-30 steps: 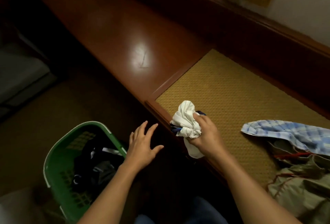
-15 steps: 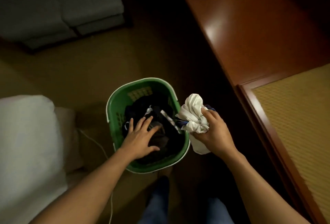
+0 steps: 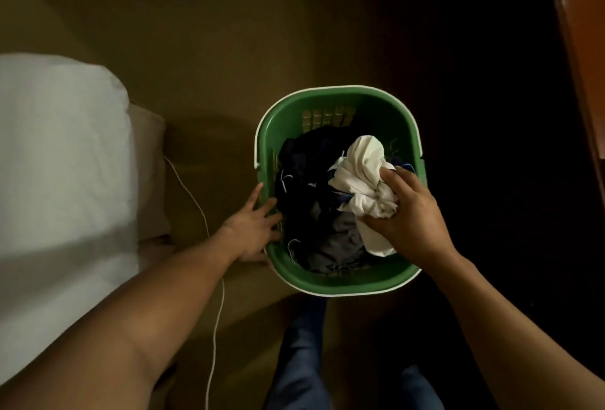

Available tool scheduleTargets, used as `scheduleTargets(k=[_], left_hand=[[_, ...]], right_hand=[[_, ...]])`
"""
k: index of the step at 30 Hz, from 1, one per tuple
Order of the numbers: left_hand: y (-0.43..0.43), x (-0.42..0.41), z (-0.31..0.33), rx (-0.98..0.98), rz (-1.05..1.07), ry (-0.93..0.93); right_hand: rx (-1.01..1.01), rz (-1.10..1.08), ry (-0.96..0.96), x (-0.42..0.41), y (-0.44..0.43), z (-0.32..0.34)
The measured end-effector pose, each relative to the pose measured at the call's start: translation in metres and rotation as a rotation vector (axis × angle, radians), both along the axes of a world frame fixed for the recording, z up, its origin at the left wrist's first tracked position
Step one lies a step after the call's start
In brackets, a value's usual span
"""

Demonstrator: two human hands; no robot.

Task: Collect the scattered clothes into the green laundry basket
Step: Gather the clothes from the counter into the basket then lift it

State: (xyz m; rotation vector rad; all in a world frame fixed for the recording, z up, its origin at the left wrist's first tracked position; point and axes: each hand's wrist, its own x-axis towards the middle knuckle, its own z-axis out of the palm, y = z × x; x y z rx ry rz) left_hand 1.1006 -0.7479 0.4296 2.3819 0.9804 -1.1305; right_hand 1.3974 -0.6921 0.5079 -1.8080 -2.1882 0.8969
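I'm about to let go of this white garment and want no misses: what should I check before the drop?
1. White garment is over the green laundry basket: ok.
2. Right hand grips the garment: ok.
3. Left hand rests on the basket's left rim, steadying it: ok.
4. Dark clothes sit below the rim, leaving room: ok.
5. White cable on the floor lies apart from the basket: ok.

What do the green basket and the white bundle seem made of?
Green laundry basket: likely moulded plastic, smooth and slightly glossy, with slotted walls and a pale rim. Crumpled white garment gripped by the right hand: soft matte cloth, shown by its folds and creases; the fibre cannot be told.
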Motion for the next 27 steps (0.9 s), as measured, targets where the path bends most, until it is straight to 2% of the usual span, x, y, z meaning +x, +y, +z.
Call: scheduleTargets(k=[3, 5, 6, 9, 11, 13, 19, 23, 25, 27], left_hand=[[0.001, -0.004, -0.004, 0.011, 0.014, -0.041], [0.002, -0.004, -0.007, 0.015, 0.011, -0.045], [0.002, -0.004, -0.01, 0.012, 0.009, -0.041], [0.001, -0.003, -0.015, 0.005, 0.008, -0.023], [0.001, -0.002, -0.015, 0.005, 0.013, -0.017], [0.001, -0.001, -0.014, 0.011, 0.013, -0.013], [-0.001, 0.006, 0.002, 0.019, 0.073, 0.003], [-0.008, 0.032, 0.026, -0.017, 0.412, -0.113], [-0.01, 0.05, 0.045, 0.04, 0.568, -0.25], [-0.008, 0.071, 0.069, 0.129, 0.636, -0.381]], right_hand=[[0.02, -0.056, 0.017, -0.025, -0.005, -0.025], [0.014, -0.031, -0.053, -0.042, -0.013, -0.046], [-0.068, 0.019, -0.118, -0.049, -0.018, -0.058], [-0.541, 0.252, -0.324, -0.06, -0.029, -0.089], [-0.69, 0.386, -0.367, -0.063, -0.033, -0.099], [-0.68, 0.422, -0.333, -0.066, -0.034, -0.099], [-0.514, 0.268, -0.149, -0.052, -0.027, -0.074], [-0.416, 0.155, -0.109, -0.024, -0.024, -0.035], [-0.352, 0.092, -0.111, -0.007, -0.021, -0.007], [-0.302, 0.019, -0.105, 0.011, -0.02, 0.024]])
